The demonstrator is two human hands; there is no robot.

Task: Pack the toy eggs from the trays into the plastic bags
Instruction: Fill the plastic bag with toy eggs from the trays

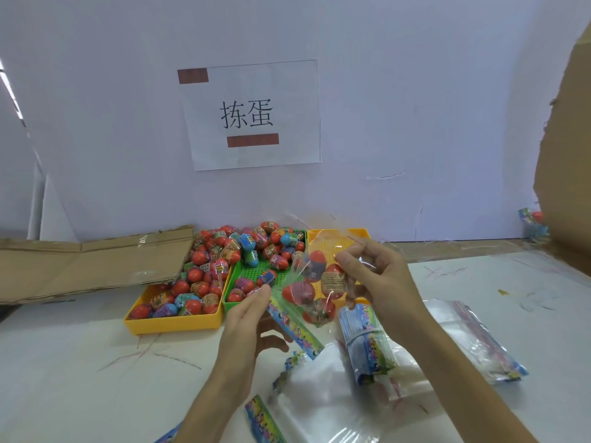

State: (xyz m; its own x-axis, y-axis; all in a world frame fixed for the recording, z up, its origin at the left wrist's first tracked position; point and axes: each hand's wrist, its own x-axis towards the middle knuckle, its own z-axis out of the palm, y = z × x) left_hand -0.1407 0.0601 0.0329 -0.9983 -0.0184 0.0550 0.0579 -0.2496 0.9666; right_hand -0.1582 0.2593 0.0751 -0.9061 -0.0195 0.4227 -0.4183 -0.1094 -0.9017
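- Both hands hold one clear plastic bag (315,282) above the table (96,362); several toy eggs (299,291) sit inside it
- Left hand (252,311) pinches the bag's printed header at 7 o'clock; right hand (374,276) pinches its film at 3 o'clock
- Loose eggs (204,282) fill the yellow tray (172,324) at 9 o'clock; fewer lie in the green tray (256,273)
- Empty bags (367,350) lie at 5 o'clock

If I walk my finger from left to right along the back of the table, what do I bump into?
Flat cardboard → yellow tray full of toy eggs → green tray → yellow tray behind the held bag → packed bag by the cardboard box.
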